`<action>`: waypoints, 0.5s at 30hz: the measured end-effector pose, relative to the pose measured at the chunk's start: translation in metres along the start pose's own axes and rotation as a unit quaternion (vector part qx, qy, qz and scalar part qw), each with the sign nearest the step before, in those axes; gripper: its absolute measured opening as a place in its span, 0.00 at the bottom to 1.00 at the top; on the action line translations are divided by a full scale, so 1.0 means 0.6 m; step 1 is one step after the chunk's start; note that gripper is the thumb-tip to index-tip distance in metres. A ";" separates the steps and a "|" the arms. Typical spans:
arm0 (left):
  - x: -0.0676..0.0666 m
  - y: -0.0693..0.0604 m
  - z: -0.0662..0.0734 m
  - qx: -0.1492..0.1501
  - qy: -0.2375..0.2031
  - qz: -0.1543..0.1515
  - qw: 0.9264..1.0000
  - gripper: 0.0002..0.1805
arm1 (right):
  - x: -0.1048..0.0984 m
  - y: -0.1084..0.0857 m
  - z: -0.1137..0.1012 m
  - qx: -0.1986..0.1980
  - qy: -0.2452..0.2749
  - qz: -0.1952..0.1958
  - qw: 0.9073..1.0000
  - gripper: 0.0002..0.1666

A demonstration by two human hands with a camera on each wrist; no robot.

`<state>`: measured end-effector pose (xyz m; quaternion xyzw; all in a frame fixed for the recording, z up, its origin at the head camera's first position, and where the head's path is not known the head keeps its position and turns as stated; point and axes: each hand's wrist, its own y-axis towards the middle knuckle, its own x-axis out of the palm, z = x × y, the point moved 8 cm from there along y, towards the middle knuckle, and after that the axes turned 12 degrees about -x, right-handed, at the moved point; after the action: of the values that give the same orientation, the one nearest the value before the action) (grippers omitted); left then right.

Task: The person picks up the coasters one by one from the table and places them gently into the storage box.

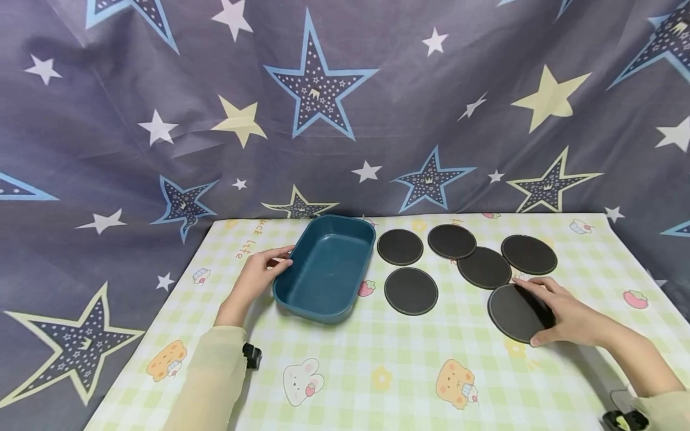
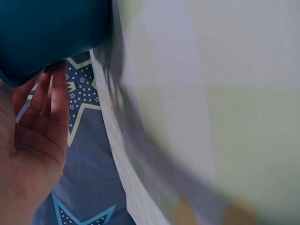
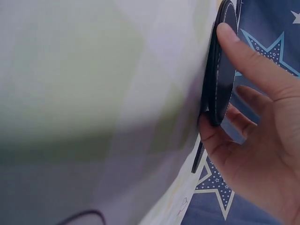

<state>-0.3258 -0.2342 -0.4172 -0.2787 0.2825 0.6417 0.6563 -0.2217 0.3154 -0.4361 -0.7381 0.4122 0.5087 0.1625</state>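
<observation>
A deep teal bin (image 1: 330, 272) with rounded corners stands at the table's back, left of several round black discs with stitched edges. My left hand (image 1: 256, 280) grips the bin's left rim; in the left wrist view its fingers (image 2: 57, 101) lie against the wall of the bin (image 2: 51, 33). At the right, my right hand (image 1: 574, 317) holds the nearest disc (image 1: 514, 314) across its edges, thumb at the near side and fingers at the far side. The right wrist view shows this disc (image 3: 226, 70) edge-on between the thumb and fingers of the hand (image 3: 272, 126).
Two discs (image 1: 400, 246) (image 1: 411, 291) lie just right of the bin. Farther right, one disc (image 1: 451, 241) touches or overlaps another (image 1: 484, 267), with one more (image 1: 529, 254) beside them. A checked cloth (image 1: 377, 347) covers the table; a star-patterned curtain (image 1: 345, 161) hangs behind.
</observation>
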 end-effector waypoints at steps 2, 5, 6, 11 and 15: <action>0.000 0.000 0.002 0.002 0.002 0.001 1.000 0.21 | -0.002 -0.001 0.002 0.002 -0.009 0.006 1.000 0.71; -0.001 -0.001 0.005 0.004 0.004 0.003 1.000 0.21 | -0.004 -0.002 0.007 0.012 0.002 0.008 1.000 0.69; -0.002 -0.001 0.005 0.004 0.005 0.003 1.000 0.21 | -0.004 -0.002 0.009 0.014 0.012 0.009 1.000 0.68; -0.002 -0.001 0.004 -0.004 -0.004 0.000 1.000 0.21 | -0.013 -0.002 0.017 0.027 0.050 0.034 0.998 0.53; -0.001 0.000 0.002 -0.016 -0.022 -0.009 1.000 0.21 | -0.020 -0.002 0.023 0.041 0.075 0.050 0.995 0.39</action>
<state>-0.3256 -0.2338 -0.4161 -0.2775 0.2555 0.6457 0.6639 -0.2310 0.3307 -0.4318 -0.7451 0.4803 0.4424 0.1358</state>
